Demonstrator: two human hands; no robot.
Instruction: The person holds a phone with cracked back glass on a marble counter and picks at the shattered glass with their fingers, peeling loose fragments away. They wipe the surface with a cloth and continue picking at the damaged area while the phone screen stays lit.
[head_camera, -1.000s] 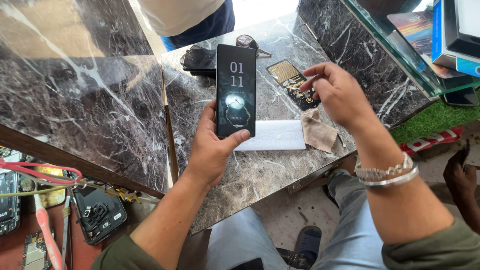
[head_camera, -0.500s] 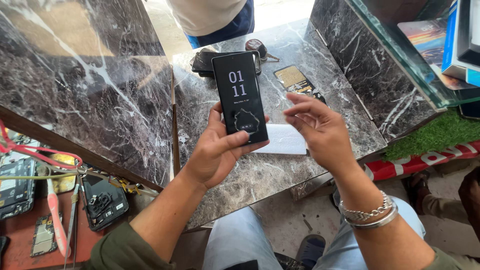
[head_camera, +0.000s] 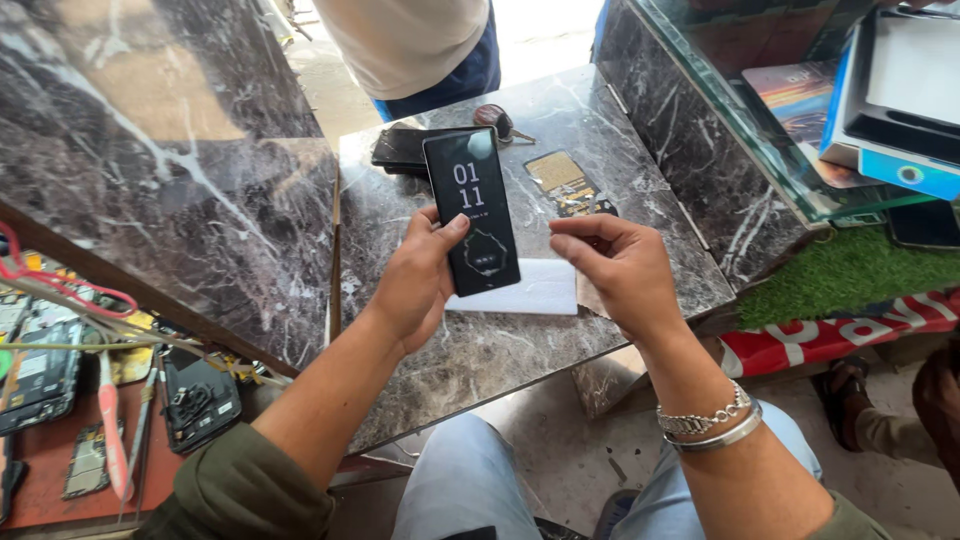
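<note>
One dark marble counter (head_camera: 470, 370) is carrying one white packet (head_camera: 540, 290), one black wallet (head_camera: 400, 148), one key (head_camera: 492, 116) and one loose gold-and-black phone part (head_camera: 565, 180), while a glass case (head_camera: 770, 150) to the right is holding one blue-edged box (head_camera: 900, 100). One smartphone (head_camera: 472, 210) is standing lit above the counter's middle, its long axis running near upright with the top leaning away and slightly left. The left hand (head_camera: 415, 285) is clasping its lower edge, thumb pressing on the screen, and the right hand (head_camera: 620, 265) is hovering just beside it, fingers curling together, though what they are pinching I cannot tell
</note>
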